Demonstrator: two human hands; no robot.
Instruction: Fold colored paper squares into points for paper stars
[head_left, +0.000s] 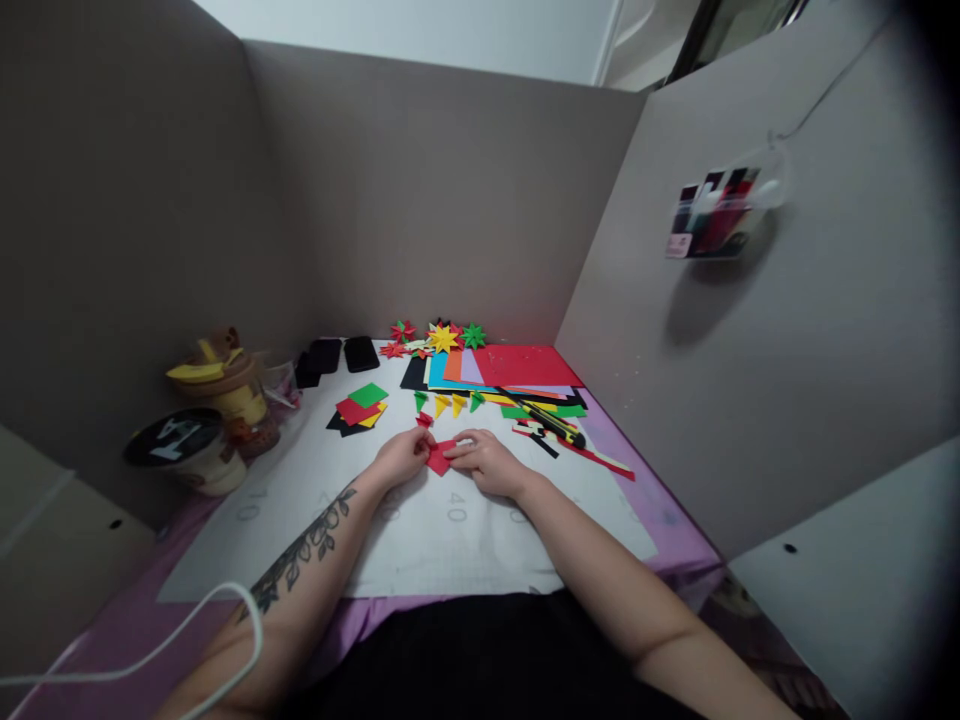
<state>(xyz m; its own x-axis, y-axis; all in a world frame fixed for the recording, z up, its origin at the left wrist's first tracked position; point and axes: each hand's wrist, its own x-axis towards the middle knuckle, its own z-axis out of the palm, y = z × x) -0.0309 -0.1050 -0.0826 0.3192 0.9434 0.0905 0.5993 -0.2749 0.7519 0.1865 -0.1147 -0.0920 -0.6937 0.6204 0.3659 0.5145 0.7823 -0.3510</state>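
A small piece of red paper (440,459), with folded-looking edges and a point toward me, lies on the white mat between my hands. My left hand (403,456) pinches its left side with closed fingertips. From the right, my right hand (487,463) grips the other side, its thumb and fingers at the paper's edge. Just beyond my left fingertips is a small red folded piece (424,420). Farther back stand a green folded piece (420,401), a yellow folded piece (442,405) and others like them in a row.
Square paper sheets (356,411) lie left of my hands. Back right are large coloured sheets (525,366), a yellow-black cutter (559,428) and paper strips. Folded paper stars (443,339) sit by the rear wall. Lidded cups (187,450) stand left; a white cable (251,610) crosses near my left arm.
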